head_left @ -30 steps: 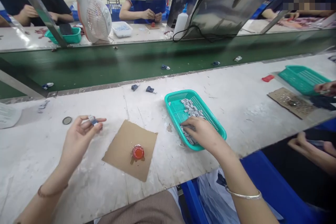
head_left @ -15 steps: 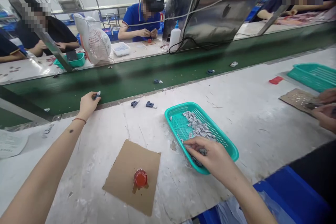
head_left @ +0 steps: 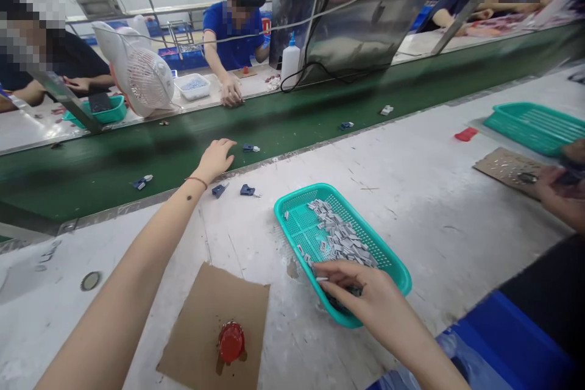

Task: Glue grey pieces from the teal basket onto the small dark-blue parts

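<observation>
My left hand (head_left: 214,158) stretches over the edge of the green conveyor belt (head_left: 192,143), fingers apart and holding nothing. Just beyond its fingertips lies a small dark blue part with a light tip (head_left: 251,148). Another such blue part (head_left: 142,182) lies on the belt to the left. Two dark blue parts (head_left: 219,190) rest on the table below the hand. My right hand (head_left: 354,286) is over the near left rim of a green plastic basket (head_left: 284,207), thumb and forefinger pinched on a small light grey piece (head_left: 322,279). Many similar grey pieces (head_left: 342,237) fill the basket's right side.
A red cap-like container (head_left: 231,342) sits on a cardboard square (head_left: 192,323). At the right, a co-worker's hands (head_left: 560,192) work beside another green basket (head_left: 525,128). Across the belt are a co-worker's hand (head_left: 231,92), a fan (head_left: 148,79) and a white bottle (head_left: 290,64).
My left hand has let go of a blue part, now on the belt, and moved right with its fingers spread. My right hand stays at the basket. The opposite co-worker's hand has reached toward the belt.
</observation>
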`<act>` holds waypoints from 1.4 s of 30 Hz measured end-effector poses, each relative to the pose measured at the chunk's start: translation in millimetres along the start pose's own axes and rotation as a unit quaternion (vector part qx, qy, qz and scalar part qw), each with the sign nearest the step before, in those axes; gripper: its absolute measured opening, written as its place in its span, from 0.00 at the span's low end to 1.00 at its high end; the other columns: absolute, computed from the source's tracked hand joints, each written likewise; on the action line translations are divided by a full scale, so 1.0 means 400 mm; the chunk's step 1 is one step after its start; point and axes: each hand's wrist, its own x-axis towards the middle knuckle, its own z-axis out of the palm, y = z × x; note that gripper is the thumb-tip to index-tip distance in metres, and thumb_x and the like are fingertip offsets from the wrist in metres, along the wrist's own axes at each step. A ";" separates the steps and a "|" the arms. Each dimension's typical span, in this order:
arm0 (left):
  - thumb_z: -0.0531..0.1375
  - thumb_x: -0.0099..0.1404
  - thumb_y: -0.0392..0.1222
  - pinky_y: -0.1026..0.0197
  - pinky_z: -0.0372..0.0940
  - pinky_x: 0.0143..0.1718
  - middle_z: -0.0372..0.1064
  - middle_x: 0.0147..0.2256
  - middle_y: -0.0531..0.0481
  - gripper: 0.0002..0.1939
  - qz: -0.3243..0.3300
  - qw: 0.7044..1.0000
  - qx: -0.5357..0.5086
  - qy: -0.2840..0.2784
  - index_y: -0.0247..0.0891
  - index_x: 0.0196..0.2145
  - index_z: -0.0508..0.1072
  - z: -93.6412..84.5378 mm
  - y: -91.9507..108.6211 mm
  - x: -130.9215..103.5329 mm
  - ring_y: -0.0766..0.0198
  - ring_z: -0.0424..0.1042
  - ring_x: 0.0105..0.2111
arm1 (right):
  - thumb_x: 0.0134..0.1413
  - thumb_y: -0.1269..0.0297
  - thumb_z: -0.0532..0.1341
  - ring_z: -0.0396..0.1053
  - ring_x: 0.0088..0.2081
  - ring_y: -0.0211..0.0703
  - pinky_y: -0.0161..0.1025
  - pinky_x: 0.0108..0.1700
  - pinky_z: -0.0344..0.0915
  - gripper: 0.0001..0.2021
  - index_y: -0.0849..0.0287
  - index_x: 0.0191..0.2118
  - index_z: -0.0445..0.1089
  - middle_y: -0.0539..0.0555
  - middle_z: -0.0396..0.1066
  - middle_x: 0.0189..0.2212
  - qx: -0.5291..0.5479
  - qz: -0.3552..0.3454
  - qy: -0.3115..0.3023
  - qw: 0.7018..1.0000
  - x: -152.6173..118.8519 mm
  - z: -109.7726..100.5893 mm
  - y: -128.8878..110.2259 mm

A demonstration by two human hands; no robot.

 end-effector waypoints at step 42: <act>0.68 0.58 0.45 0.64 0.71 0.34 0.79 0.39 0.46 0.11 -0.383 0.684 -0.619 0.048 0.41 0.39 0.79 -0.114 0.244 -0.957 0.61 0.76 0.35 | 0.63 0.70 0.58 0.71 0.38 0.45 0.42 0.40 0.69 0.09 0.58 0.38 0.77 0.56 0.73 0.35 -0.113 -0.315 -0.157 0.929 -0.064 0.268 -0.183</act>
